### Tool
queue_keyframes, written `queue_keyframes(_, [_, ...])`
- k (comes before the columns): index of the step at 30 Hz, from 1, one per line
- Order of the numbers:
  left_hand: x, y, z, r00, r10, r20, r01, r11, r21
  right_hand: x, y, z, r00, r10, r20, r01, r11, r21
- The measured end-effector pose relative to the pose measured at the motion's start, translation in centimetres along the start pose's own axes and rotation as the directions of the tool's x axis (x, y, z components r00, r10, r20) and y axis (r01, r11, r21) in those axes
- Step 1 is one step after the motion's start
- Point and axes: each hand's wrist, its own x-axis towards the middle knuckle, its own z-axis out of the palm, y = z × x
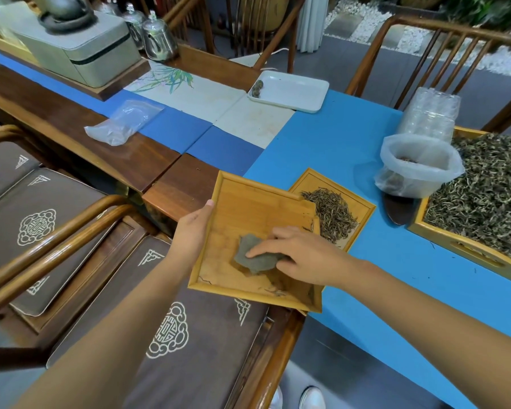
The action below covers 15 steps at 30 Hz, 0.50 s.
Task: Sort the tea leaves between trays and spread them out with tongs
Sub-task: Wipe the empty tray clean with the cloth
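Observation:
My left hand (193, 228) grips the left rim of a small wooden tray (254, 202), held tilted over the table's near edge. My right hand (295, 251) presses a grey cloth (248, 258) flat on the tray's floor. A few leaf scraps lie in the tray's near corner (275, 290). Behind it a second small wooden tray (363, 208) on the blue mat holds a pile of thin tea leaves (334, 214). A large wooden tray (455, 243) at the right is full of tea leaves (484, 196). No tongs are in view.
A container lined with a plastic bag (419, 169) and stacked clear cups (431, 116) stand by the large tray. A white tray (292, 90) sits at the back, a plastic bag (124, 122) at left. Cushioned chairs (171, 329) are below the table edge.

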Motion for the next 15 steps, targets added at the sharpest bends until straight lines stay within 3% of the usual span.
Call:
queue_keyframes(3, [-0.2, 0.1, 0.4, 1.0, 0.01, 0.009, -0.01, 1.0, 0.007, 0.9, -0.9, -0.7, 0.998, -0.019, -0.053, 0.02, 1.0, 0.005])
queue_keyframes(10, [-0.1, 0.2, 1.2, 0.998, 0.008, 0.057, -0.007, 1.0, -0.014, 2.8, -4.3, 1.0, 0.992, -0.11, 0.054, 0.112, 0.993, -0.027])
queue_keyframes(15, [0.1, 0.0, 1.2, 0.999, -0.041, 0.001, 0.041, 0.999, -0.013, 2.6, -4.2, 1.6, 0.99, -0.121, 0.072, 0.126, 0.989, -0.081])
